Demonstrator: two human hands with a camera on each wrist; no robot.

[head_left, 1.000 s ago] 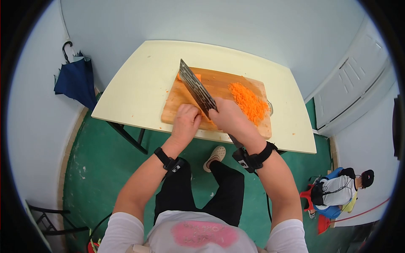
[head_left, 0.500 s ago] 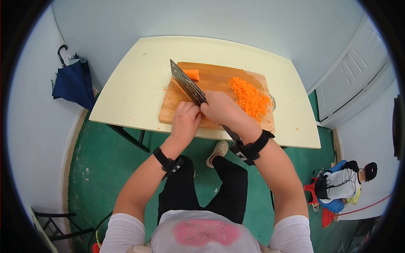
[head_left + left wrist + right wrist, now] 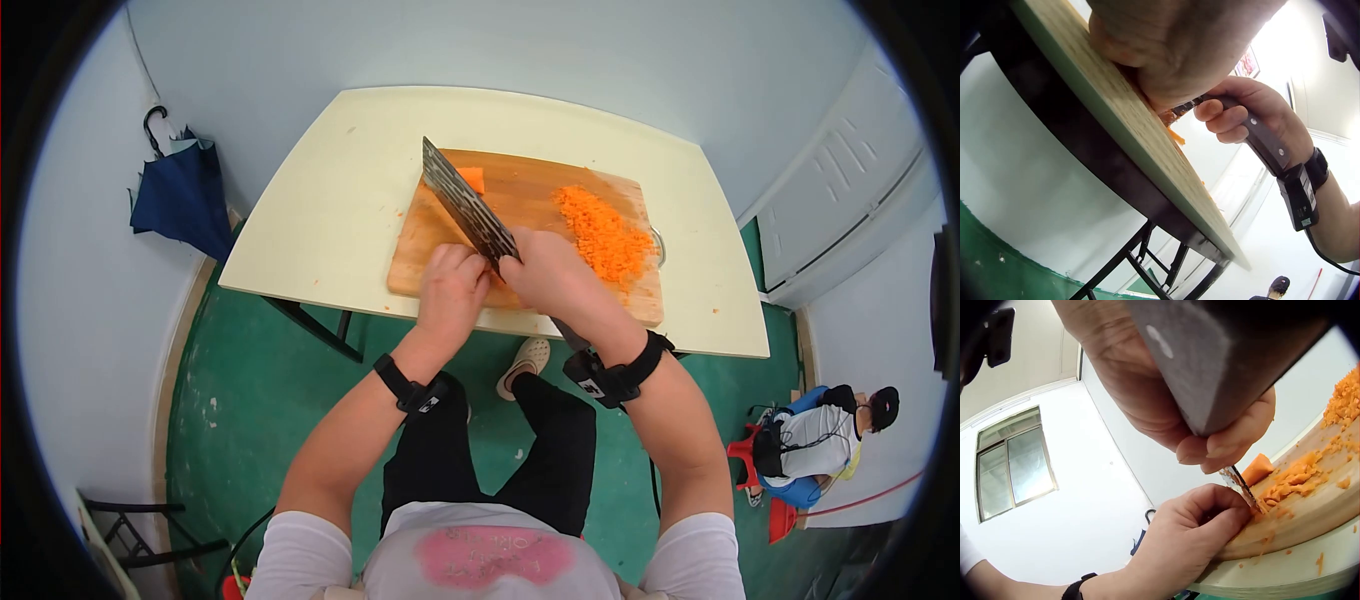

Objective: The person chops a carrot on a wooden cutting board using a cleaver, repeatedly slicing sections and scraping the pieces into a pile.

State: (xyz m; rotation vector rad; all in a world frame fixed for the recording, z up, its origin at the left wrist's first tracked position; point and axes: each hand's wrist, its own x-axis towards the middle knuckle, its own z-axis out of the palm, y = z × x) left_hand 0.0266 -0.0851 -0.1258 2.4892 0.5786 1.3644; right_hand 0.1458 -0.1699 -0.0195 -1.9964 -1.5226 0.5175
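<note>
My right hand grips the dark handle of a cleaver, its broad blade slanting to the far left over a wooden cutting board. My left hand has its fingers bent down on the board's near side, right beside the blade. In the right wrist view, the left thumb and fingertips pinch down at the blade, with the carrot piece under them mostly hidden. Cut carrot bits lie just past the blade. A larger carrot chunk lies at the board's far left, partly behind the cleaver.
A heap of finely chopped carrot covers the board's right side. The board stands on a cream table against the wall, with a few stray crumbs around it. A blue umbrella leans at left; another person sits at right.
The head view has shifted slightly. Both hands and the cleaver keep nearly the same place on the board, the blade covering more of the carrot chunk than half a second ago.
</note>
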